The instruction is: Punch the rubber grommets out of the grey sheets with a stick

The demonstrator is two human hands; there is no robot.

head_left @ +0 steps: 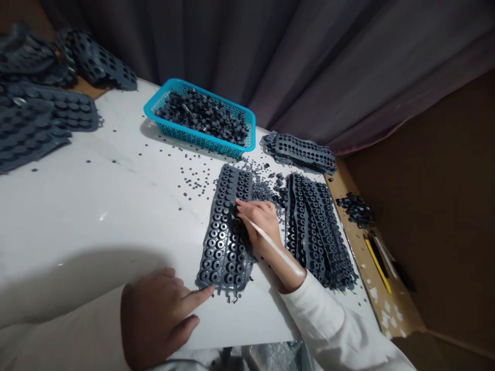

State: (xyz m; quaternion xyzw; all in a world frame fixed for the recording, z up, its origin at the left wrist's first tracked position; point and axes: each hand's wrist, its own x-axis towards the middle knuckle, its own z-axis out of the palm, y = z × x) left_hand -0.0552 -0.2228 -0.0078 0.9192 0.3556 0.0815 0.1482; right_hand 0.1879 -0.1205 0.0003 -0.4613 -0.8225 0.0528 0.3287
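A dark grey molded rubber sheet (226, 232) with rows of round, ring-shaped parts lies on the white table. My left hand (162, 309) holds nothing. Its index fingertip rests at the sheet's near edge, with the thumb apart below. In my right hand (263, 221) is a slim white pen-like stick (273, 245), pinched over the middle of the sheet. The stick's tip is hidden by the fingers and shadow. Small grey discs (263, 190) and loose dark parts lie scattered just beyond the right hand.
A blue basket (249, 129) of small dark rubber parts stands at the back. More molded sheets (317, 226) overlap on the right, another stack (299, 152) lies behind them, and a pile (42, 113) sits at left. A yellow cutter-like tool (378, 263) lies on the brown surface at right.
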